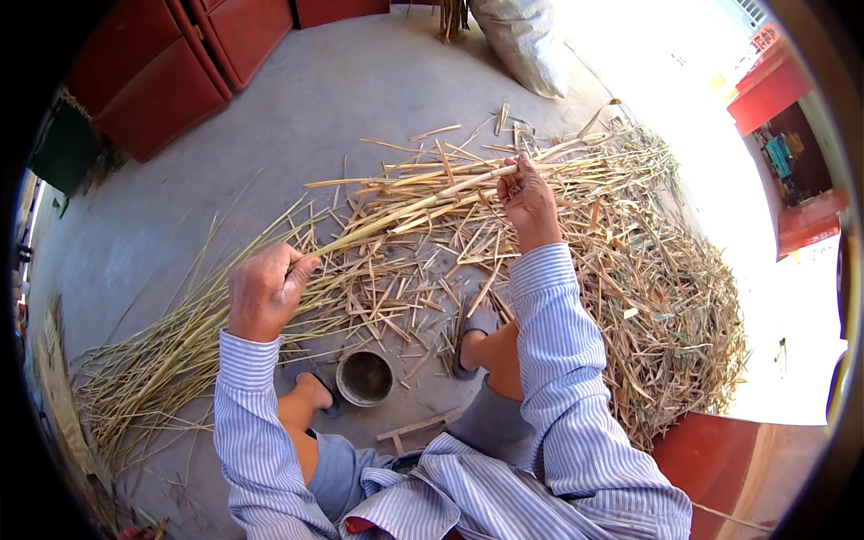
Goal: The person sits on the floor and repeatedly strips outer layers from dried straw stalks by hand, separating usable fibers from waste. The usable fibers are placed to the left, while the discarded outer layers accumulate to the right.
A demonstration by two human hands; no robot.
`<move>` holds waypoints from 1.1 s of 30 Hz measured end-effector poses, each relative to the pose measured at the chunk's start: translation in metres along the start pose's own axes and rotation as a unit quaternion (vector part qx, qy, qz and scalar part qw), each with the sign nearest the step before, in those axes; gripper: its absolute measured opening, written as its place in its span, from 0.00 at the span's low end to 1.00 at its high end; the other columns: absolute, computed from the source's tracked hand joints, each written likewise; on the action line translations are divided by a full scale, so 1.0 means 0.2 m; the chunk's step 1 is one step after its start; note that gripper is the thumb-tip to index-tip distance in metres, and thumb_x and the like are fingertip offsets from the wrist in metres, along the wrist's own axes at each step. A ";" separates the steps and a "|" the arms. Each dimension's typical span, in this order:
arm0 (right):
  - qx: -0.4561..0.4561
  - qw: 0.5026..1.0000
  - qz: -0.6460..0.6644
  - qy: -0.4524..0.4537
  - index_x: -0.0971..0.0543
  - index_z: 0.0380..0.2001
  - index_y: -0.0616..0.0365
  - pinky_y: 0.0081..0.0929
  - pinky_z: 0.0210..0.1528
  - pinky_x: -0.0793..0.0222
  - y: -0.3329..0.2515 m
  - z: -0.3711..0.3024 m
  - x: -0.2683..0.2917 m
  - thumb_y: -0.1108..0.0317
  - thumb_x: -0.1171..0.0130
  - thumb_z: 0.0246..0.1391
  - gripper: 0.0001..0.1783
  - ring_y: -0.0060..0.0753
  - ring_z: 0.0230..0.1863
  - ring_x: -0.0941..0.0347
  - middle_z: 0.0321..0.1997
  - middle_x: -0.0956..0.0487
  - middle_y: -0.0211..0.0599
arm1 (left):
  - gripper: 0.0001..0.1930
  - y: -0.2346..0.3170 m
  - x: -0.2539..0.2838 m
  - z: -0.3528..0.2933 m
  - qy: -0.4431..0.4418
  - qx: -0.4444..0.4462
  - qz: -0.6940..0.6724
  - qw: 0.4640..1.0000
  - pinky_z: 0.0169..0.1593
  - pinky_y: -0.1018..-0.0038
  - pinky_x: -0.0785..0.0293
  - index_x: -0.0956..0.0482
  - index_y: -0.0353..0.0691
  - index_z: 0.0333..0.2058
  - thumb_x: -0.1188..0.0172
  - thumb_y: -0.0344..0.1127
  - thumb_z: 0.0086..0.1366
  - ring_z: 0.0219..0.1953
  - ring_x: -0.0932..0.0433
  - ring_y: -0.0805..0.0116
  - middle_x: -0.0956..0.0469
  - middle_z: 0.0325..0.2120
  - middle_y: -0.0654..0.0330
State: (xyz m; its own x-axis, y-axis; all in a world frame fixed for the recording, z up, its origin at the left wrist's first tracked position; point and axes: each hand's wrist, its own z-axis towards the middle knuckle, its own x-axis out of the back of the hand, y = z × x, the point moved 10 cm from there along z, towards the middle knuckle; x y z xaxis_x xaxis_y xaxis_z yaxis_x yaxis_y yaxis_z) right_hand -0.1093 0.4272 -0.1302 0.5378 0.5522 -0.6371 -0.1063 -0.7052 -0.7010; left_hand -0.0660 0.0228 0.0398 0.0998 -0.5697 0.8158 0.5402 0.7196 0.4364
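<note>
A long, pale yellow plant stalk [405, 213] stretches between my two hands, slanting up to the right. My left hand [265, 290] is closed around its lower end, thumb on top. Near the upper end, my right hand [529, 205] pinches the stalk between thumb and fingers, the other fingers curled. Below and beyond the stalk lie loose dry husk pieces [387, 288] and more stalks. Thin greenish-yellow stems [171, 382] lie in a long spread on the floor to the left of my left hand.
A large heap of dry husks [657, 297] fills the right side. Between my sandalled feet stands a small round bowl [391, 387], with a wooden piece [418, 428] nearer me. Red furniture [162, 99] stands far left, a whitish sack [526, 45] at the back.
</note>
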 end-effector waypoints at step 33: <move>-0.084 0.990 -0.079 -0.079 0.22 0.35 0.56 0.24 0.35 0.23 0.35 -0.35 -0.42 0.60 0.39 0.60 0.10 0.24 0.31 0.23 0.33 0.19 0.31 | 0.09 0.08 0.04 -0.08 0.015 -0.071 0.019 0.997 0.27 0.63 0.31 0.22 0.39 0.26 0.32 0.35 0.53 0.24 0.23 0.55 0.22 0.22 0.55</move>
State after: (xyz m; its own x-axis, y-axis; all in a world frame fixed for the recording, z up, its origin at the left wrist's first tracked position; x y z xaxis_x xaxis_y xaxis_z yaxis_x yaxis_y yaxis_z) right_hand -0.1036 0.3002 -0.1028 0.3978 0.7144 -0.5757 0.1170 -0.6619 -0.7405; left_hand -0.0428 0.0221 0.0473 0.1473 -0.5560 0.8181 0.6486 0.6787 0.3445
